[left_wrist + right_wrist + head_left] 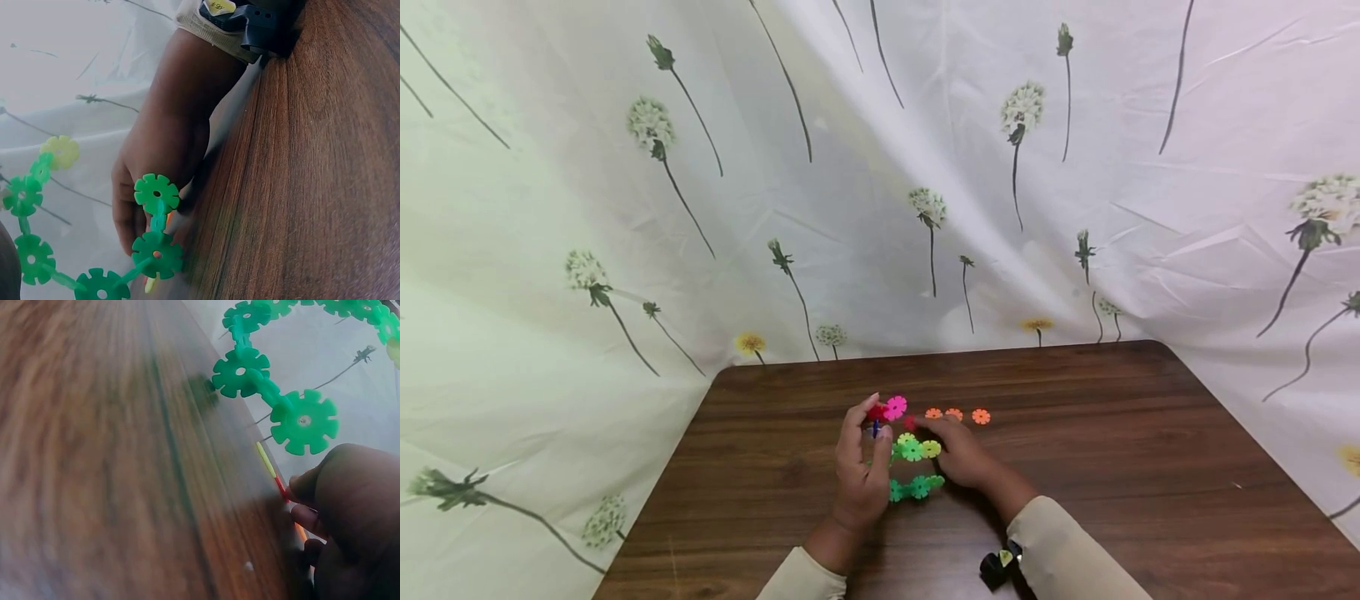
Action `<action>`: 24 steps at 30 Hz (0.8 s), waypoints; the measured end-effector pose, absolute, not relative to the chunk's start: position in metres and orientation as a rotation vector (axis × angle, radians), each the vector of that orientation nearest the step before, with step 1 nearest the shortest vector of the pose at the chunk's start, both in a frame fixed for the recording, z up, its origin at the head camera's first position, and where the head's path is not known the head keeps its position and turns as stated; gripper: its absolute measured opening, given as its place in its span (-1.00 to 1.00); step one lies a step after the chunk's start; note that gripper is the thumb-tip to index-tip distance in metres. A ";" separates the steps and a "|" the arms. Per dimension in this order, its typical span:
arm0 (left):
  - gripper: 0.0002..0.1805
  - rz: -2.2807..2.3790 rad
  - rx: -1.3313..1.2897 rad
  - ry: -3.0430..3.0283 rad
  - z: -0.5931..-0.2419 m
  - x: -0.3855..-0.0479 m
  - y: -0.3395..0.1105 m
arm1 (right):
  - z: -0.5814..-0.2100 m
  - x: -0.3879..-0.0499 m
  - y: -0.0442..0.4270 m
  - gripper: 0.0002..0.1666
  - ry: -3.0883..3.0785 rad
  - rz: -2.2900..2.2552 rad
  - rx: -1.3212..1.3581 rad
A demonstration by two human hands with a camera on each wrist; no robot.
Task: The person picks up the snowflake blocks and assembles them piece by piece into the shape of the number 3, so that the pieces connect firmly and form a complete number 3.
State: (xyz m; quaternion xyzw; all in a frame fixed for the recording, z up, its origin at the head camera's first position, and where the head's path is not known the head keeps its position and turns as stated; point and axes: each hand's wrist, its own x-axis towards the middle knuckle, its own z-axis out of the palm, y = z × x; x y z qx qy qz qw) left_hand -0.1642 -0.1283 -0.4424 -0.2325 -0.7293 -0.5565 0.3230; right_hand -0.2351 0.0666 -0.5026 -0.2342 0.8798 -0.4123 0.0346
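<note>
My left hand [861,471] holds a chain of slotted plastic flower discs, with thumb and fingers around its red and blue part. A pink disc [896,407] is at the chain's far end. Its green discs [919,487] hang in a curve to the right of the palm; the left wrist view shows green discs [157,255] linked at angles. My right hand [964,454] reaches down to a red disc [910,422] lying flat on the table, fingertips at its edge. The right wrist view shows this red disc [281,486] partly hidden by the fingers; whether they pinch it is unclear.
Orange discs [981,416] lie in a row beyond my right hand. A yellow disc [265,459] lies flat beside the red one. The brown wooden table [760,467] meets a flower-printed cloth [880,300] at the back. A black wrist device [996,571] is by the right sleeve.
</note>
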 end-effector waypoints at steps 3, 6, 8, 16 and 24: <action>-0.45 -1.447 -0.606 -1.910 -0.443 -0.164 -0.129 | -0.504 -0.235 0.067 -0.24 2.749 -1.299 -0.715; -0.45 -1.443 -0.602 -1.909 -0.443 -0.164 -0.129 | -0.505 -0.236 0.067 -0.34 2.805 -1.321 -0.713; -0.46 -1.446 -0.600 -1.909 -0.443 -0.164 -0.129 | -0.504 -0.236 0.068 -0.39 2.821 -1.327 -0.720; -0.53 -1.450 -0.581 -1.922 -0.440 -0.162 -0.128 | -0.502 -0.235 0.071 -0.53 2.897 -1.130 -0.786; -0.52 -1.449 -0.605 -1.883 -0.441 -0.165 -0.130 | -0.504 -0.235 0.072 -0.62 2.996 -1.090 -0.807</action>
